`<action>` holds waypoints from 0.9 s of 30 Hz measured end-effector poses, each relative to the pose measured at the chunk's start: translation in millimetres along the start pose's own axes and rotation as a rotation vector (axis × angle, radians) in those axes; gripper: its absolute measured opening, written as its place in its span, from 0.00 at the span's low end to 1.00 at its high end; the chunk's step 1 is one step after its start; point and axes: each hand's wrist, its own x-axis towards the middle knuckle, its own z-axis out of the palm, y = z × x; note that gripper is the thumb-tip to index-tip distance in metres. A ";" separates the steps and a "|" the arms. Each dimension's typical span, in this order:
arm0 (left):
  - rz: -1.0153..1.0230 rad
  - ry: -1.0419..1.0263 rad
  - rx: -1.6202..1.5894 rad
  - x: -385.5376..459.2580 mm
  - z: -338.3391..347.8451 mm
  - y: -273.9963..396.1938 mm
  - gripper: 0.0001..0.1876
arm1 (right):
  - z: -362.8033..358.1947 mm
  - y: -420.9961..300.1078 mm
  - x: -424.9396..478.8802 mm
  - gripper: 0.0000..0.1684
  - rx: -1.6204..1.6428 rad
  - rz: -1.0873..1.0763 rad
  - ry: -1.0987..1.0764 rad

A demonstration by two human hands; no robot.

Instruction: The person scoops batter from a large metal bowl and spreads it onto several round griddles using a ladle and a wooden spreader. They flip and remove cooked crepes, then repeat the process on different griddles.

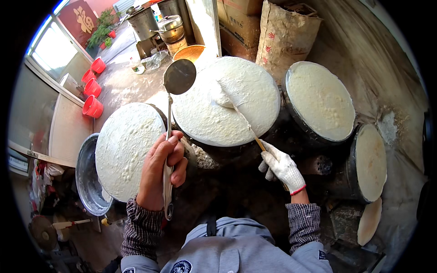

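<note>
My bare left hand [163, 162] grips the handle of a metal ladle [180, 77], its round bowl raised over the left edge of the middle griddle. A white knit glove covers my right hand [282, 167], closed around the wooden handle of a spreader [255, 134]. The spreader's far end, coated in white batter, rests on the batter sheet [208, 119] that covers the middle round griddle. To the left, pale bubbly batter [128, 150] fills a second round surface. Another coated griddle [321, 102] stands on the right.
A further round griddle [370, 162] with a pale sheet is at far right, a flat pancake [369, 221] below it. A metal basin [89, 177] sits at the left. Behind are a large sack [286, 37], cardboard boxes [240, 24], pots [170, 29] and several red buckets [93, 106].
</note>
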 end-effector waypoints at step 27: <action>-0.126 -0.095 0.243 31.1 -17.9 14.0 0.16 | -21.4 -3.5 5.2 0.28 0.100 0.008 -0.068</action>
